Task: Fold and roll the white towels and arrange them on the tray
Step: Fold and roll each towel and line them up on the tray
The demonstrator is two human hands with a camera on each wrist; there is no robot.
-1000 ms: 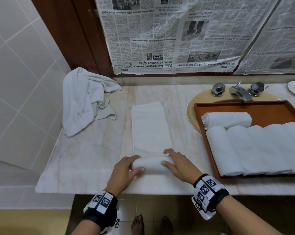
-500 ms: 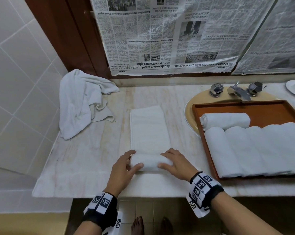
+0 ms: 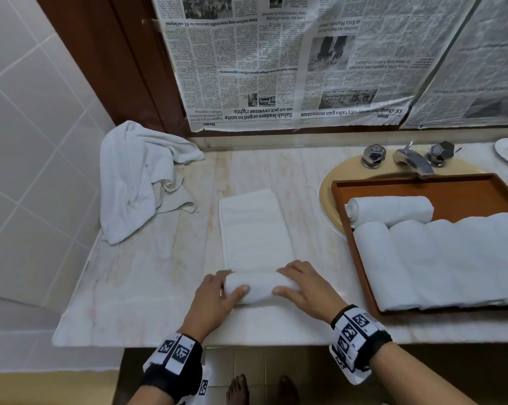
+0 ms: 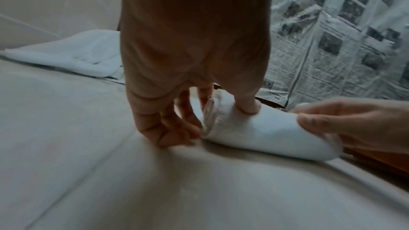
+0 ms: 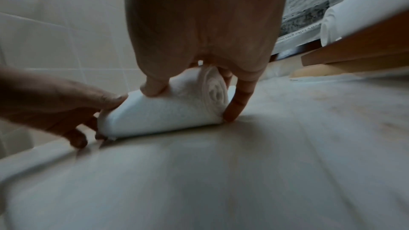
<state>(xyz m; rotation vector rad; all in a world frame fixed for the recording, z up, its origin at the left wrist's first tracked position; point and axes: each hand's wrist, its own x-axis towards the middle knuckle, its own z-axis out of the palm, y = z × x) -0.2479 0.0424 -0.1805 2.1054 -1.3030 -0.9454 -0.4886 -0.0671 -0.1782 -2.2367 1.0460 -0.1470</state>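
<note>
Lower centre of frame, my left hand (image 3: 214, 299) and right hand (image 3: 303, 290) curl around the towel (image 3: 258, 287) roll's ends; soft, light, springy, so I judge both ends need holding.

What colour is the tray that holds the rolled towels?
The tray is reddish-brown, like stained wood; its bare floor shows best in the head view.

Head cam high, facing down; wrist cams low, close, somewhat blurred.
</note>
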